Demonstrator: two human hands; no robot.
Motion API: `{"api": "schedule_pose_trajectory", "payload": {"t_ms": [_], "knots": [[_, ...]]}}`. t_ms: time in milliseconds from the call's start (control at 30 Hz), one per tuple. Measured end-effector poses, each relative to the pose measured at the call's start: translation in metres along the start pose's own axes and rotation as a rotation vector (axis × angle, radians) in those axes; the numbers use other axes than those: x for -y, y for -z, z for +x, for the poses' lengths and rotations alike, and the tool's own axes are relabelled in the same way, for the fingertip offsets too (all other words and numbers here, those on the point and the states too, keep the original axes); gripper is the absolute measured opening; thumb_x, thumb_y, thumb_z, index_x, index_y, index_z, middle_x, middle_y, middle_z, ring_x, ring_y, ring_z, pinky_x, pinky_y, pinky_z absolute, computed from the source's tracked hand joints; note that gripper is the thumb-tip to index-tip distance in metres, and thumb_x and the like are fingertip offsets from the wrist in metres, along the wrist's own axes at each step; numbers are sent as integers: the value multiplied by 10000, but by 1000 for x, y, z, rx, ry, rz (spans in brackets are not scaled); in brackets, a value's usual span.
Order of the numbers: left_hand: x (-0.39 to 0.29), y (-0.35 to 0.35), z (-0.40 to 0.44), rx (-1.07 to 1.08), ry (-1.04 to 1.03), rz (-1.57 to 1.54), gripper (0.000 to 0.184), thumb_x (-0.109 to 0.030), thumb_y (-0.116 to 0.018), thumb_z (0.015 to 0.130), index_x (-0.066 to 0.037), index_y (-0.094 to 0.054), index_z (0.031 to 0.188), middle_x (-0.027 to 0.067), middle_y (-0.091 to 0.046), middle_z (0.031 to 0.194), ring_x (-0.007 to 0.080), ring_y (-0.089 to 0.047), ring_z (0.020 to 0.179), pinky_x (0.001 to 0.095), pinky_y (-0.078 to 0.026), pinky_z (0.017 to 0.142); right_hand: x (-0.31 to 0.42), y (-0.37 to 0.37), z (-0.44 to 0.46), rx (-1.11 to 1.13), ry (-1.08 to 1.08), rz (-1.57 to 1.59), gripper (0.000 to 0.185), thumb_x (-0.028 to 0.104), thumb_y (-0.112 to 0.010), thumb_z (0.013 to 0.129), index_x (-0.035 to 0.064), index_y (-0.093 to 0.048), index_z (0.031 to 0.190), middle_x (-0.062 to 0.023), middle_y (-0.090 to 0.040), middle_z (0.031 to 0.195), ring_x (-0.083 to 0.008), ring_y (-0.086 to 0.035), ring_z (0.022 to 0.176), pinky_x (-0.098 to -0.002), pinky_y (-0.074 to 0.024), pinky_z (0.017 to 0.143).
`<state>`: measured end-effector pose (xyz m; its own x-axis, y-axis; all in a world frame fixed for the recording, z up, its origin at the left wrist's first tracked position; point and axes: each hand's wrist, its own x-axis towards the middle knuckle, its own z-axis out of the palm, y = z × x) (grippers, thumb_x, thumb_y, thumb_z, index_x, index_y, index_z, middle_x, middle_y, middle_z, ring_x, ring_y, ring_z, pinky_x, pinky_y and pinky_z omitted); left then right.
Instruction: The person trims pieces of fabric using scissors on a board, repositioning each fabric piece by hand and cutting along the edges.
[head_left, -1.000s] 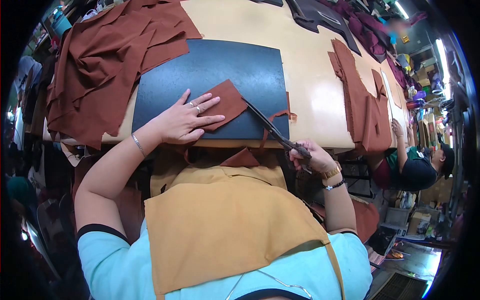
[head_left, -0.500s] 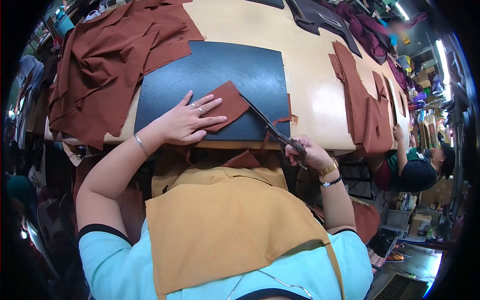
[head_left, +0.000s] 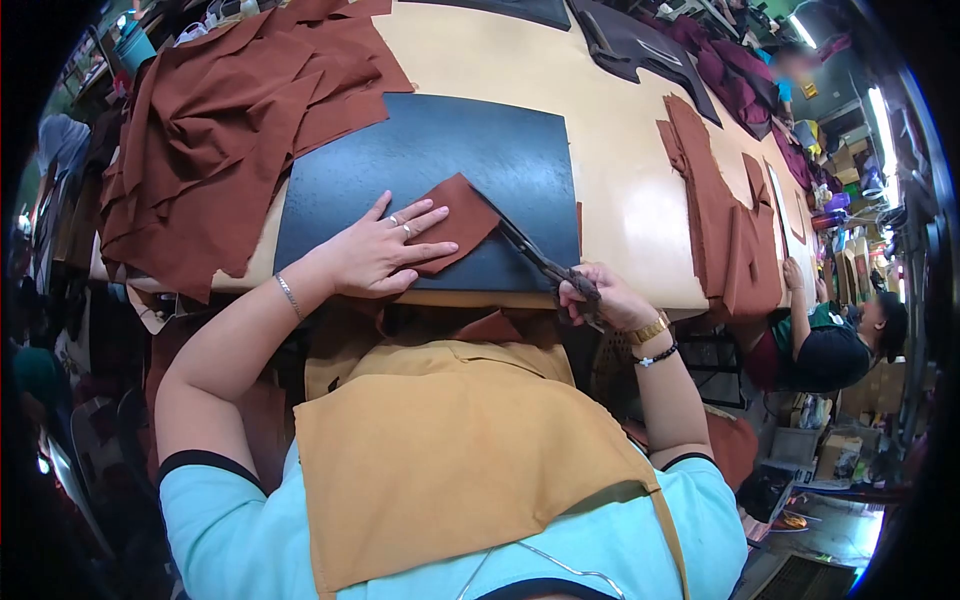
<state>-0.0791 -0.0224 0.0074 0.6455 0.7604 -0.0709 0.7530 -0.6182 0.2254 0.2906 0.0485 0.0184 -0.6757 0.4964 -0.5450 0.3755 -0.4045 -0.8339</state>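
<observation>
1. My left hand: palm down, fingers spread apart, on small brown cloth.
2. My right hand: fingers clamped around scissors by the handles; blades along cloth's right edge.
3. Small brown cloth lies on dark board, board on table.
4. Brown fabric heap at board's upper left.

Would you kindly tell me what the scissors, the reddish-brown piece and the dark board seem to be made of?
Scissors: probably metal, given the slim, dark blades; the handles look wrapped, material unclear.
Reddish-brown piece: likely matte cloth, lying flat without shine.
Dark board: perhaps plastic or rubber, judging by its flat surface and soft sheen.
</observation>
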Motion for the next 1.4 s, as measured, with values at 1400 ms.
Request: {"api": "schedule_pose_trajectory", "payload": {"t_ms": [1400], "knots": [[2,-2,1,-5,9,-17,574,-325,-432,871,-290,-380,1441,104,-185,1567,307,-160,1447,647,-121,1102,-2,53,8,-421,222,-79,182,211,-654,887,37,-662,837,-10,-623,685,-78,-581,563,-219,-481,518]]}}
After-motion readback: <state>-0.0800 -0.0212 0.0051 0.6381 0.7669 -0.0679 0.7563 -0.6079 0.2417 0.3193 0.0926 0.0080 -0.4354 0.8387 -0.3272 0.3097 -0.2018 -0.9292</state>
